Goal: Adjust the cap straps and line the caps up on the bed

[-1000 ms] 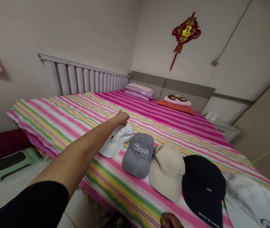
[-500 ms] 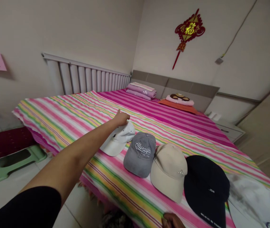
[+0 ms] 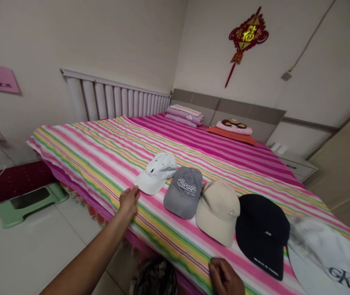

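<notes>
Five caps lie in a row on the striped bedspread, brims toward me. My left hand [image 3: 128, 201] is at the brim of the white cap [image 3: 159, 170] with a small dark logo, at the row's left end. Its fingers are loosely bent and hold nothing that I can see; whether they touch the brim I cannot tell. To the right follow a grey "Always" cap [image 3: 185, 190], a beige cap [image 3: 219, 211], a black cap [image 3: 262, 229] and a white CK cap [image 3: 331, 254]. My right hand [image 3: 226, 277] rests curled near the bed's front edge, below the beige cap.
The bed [image 3: 85, 149] has a white slatted rail [image 3: 116, 96] and a headboard [image 3: 242, 108]. Folded purple bedding [image 3: 185, 116] and a pink pillow [image 3: 235, 128] lie at its far end. A green stool [image 3: 30, 205] stands on the floor at left.
My left hand has moved from the back of the white cap toward me, down to its brim. The white cap now shows uncovered. My right hand has come further into view.
</notes>
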Available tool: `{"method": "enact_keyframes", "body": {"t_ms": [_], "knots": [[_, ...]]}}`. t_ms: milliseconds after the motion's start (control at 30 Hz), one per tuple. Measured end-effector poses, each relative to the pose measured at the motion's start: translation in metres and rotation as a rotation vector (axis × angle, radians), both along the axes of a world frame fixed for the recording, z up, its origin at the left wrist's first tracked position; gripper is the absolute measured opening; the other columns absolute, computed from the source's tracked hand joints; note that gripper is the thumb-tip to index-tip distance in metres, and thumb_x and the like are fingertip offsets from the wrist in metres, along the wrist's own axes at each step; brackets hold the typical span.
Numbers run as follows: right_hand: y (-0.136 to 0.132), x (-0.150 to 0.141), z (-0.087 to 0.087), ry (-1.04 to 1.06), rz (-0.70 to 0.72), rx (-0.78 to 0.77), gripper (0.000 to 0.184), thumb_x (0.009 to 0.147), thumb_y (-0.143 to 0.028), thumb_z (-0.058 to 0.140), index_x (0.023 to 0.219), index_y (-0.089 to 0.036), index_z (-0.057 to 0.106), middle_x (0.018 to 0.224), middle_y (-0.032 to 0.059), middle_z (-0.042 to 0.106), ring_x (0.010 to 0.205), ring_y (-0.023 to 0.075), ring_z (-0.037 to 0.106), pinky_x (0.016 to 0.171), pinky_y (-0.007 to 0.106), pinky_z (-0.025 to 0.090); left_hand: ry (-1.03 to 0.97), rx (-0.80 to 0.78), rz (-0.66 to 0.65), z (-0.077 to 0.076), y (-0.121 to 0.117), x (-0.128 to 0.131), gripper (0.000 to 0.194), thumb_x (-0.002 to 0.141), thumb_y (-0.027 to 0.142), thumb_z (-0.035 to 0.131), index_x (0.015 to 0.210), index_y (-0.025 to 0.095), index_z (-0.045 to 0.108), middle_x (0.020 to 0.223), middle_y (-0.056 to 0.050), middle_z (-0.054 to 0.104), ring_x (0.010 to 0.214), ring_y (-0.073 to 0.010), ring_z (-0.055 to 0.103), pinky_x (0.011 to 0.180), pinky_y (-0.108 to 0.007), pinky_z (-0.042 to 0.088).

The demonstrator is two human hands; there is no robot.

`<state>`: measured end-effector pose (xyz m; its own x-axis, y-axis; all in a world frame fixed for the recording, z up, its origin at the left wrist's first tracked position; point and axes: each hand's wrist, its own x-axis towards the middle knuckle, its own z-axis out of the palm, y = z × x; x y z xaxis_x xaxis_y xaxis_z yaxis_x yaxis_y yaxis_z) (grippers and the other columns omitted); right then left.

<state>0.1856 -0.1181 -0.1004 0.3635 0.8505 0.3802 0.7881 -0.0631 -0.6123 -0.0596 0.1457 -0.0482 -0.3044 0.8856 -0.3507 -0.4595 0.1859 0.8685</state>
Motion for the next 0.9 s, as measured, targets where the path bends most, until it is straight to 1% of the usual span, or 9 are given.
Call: {"method": "enact_keyframes", "body": {"t_ms": [67,167,333,500,700,800,900], "knots": [[-0.001,0.002,0.002,-0.017,0.036,-0.049,0.031,0.081,-0.044,0.042,0.071,-0.019,0.058,0.057,0.0012,0.058,0.049,0.0144,0.054,0.047,0.021,0.042,-0.078,-0.039,-0.055,0.000,0.001,0.009,0.007,0.075,0.011,0.056,0.073,0.014,0.051,0.064,0.000,0.057,0.054,-0.0074,0.056,0.068,-0.026,0.052],[-0.003,0.003,0.004,-0.033,0.053,-0.083,0.029,0.082,-0.041,0.042,0.072,-0.019,0.057,0.058,0.0017,0.060,0.050,0.0149,0.055,0.047,0.022,0.042,-0.151,-0.079,-0.112,0.005,0.003,0.021,0.007,0.074,0.007,0.057,0.073,0.013,0.053,0.058,0.000,0.058,0.048,-0.0089,0.055,0.064,-0.029,0.054],[-0.002,0.000,0.005,-0.029,0.036,-0.070,0.028,0.082,-0.040,0.041,0.070,-0.019,0.056,0.062,0.0031,0.063,0.053,0.0157,0.058,0.048,0.022,0.044,-0.186,-0.073,-0.107,0.008,-0.001,0.027,0.009,0.075,0.004,0.055,0.075,0.012,0.053,0.056,0.001,0.058,0.044,-0.0091,0.055,0.061,-0.029,0.055],[0.000,-0.001,0.008,0.013,0.026,-0.036,0.025,0.080,-0.038,0.044,0.069,-0.019,0.056,0.061,0.0027,0.062,0.053,0.0159,0.056,0.050,0.023,0.043,-0.209,-0.036,-0.113,0.006,-0.008,0.028,0.014,0.073,0.002,0.058,0.082,0.013,0.057,0.061,0.000,0.061,0.047,-0.0099,0.059,0.062,-0.029,0.055],[0.000,-0.004,0.015,0.279,0.028,0.006,0.016,0.073,-0.032,0.052,0.065,-0.019,0.056,0.060,0.0011,0.058,0.055,0.0162,0.052,0.054,0.024,0.038,-0.196,-0.016,-0.141,0.002,-0.010,0.029,0.014,0.075,0.001,0.054,0.082,0.013,0.056,0.057,0.002,0.060,0.044,-0.0081,0.057,0.061,-0.027,0.055],[0.001,-0.005,0.019,0.372,0.021,0.027,0.015,0.070,-0.030,0.055,0.061,-0.018,0.057,0.057,-0.0005,0.056,0.054,0.0148,0.050,0.053,0.023,0.036,-0.189,-0.011,-0.160,0.004,-0.010,0.028,0.014,0.076,0.001,0.053,0.080,0.014,0.056,0.058,0.002,0.061,0.045,-0.0083,0.057,0.061,-0.027,0.055],[0.002,-0.002,0.021,0.524,0.001,0.070,0.017,0.067,-0.030,0.059,0.056,-0.018,0.056,0.054,-0.0020,0.054,0.052,0.0129,0.047,0.050,0.022,0.034,-0.187,-0.011,-0.166,0.007,-0.010,0.028,0.016,0.075,-0.001,0.053,0.080,0.015,0.056,0.060,0.002,0.061,0.048,-0.0084,0.058,0.062,-0.026,0.055]]}}
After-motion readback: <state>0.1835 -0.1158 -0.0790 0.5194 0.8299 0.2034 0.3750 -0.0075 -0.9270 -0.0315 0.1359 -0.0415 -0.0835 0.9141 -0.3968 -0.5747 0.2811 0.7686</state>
